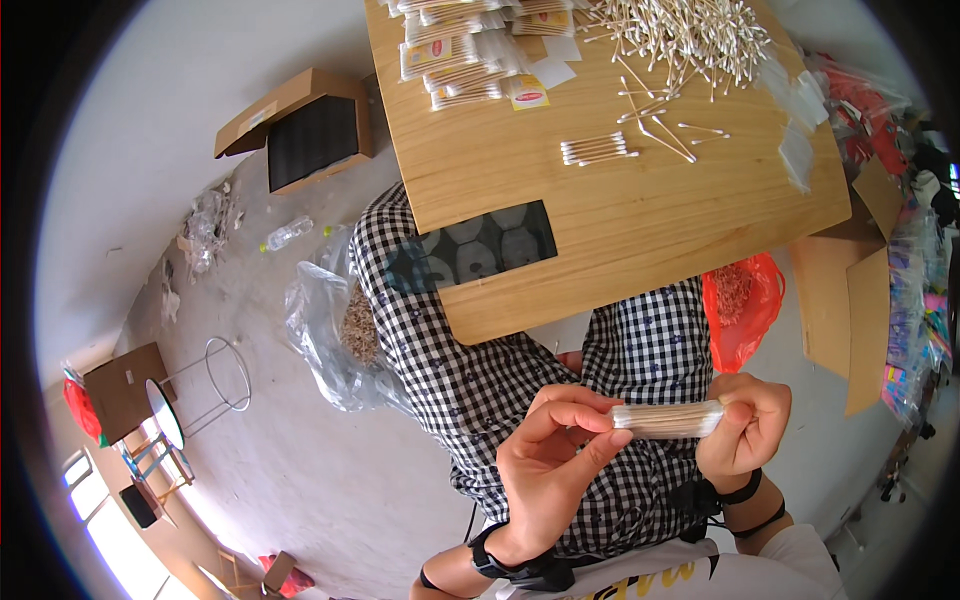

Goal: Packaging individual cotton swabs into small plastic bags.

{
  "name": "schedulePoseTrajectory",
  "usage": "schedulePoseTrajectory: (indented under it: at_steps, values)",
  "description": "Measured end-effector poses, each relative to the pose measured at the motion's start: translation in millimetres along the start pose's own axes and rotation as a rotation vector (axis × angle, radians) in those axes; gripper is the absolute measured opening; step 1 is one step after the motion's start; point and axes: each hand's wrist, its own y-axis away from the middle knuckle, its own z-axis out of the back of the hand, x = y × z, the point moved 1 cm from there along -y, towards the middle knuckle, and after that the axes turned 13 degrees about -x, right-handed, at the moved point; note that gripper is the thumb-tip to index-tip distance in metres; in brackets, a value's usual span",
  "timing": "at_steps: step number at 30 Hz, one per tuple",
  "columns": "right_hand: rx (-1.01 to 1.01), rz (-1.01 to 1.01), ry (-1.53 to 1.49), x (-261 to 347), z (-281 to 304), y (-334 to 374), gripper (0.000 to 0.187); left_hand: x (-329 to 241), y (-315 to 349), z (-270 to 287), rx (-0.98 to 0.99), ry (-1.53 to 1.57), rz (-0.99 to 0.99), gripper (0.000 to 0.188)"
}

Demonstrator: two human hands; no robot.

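Above my lap I hold a flat bundle of cotton swabs (666, 421), which looks wrapped in a clear sleeve. My left hand (550, 462) pinches its left end between thumb and fingers. The right end is closed in my right hand (748, 428), with the thumb bent against it. On the wooden table (640, 230), a small row of cotton swabs (596, 149) lies apart from the large loose pile of swabs (690, 40) at the back. Packed swab bags (450, 60) are stacked at the far left of the table.
A dark phone (500, 246) lies at the table's near-left edge. Clear empty sleeves (797, 155) rest at its right side. A red bag (742, 310) hangs by my right knee, and a clear plastic bag (330, 345) stands by my left leg. Cardboard boxes (860, 310) stand at right.
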Motion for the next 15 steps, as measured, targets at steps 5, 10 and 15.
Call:
schedulePoseTrajectory:
  at_steps: [5, 10, 15]
  values:
    - [-0.01, -0.073, -0.015, -1.7, 1.9, 0.9, 0.021, 0.4, -0.5, 0.7, 0.006, 0.002, 0.003, 0.016]
    - [0.048, 0.044, -0.029, -3.1, 0.4, -2.1, 0.021, -2.9, -4.6, 1.0, -0.037, 0.005, 0.169, 0.014]
    - [0.065, 0.057, -0.029, -1.6, 0.9, -3.6, 0.022, -4.4, -6.8, -1.2, -0.037, 0.06, 0.216, 0.011]
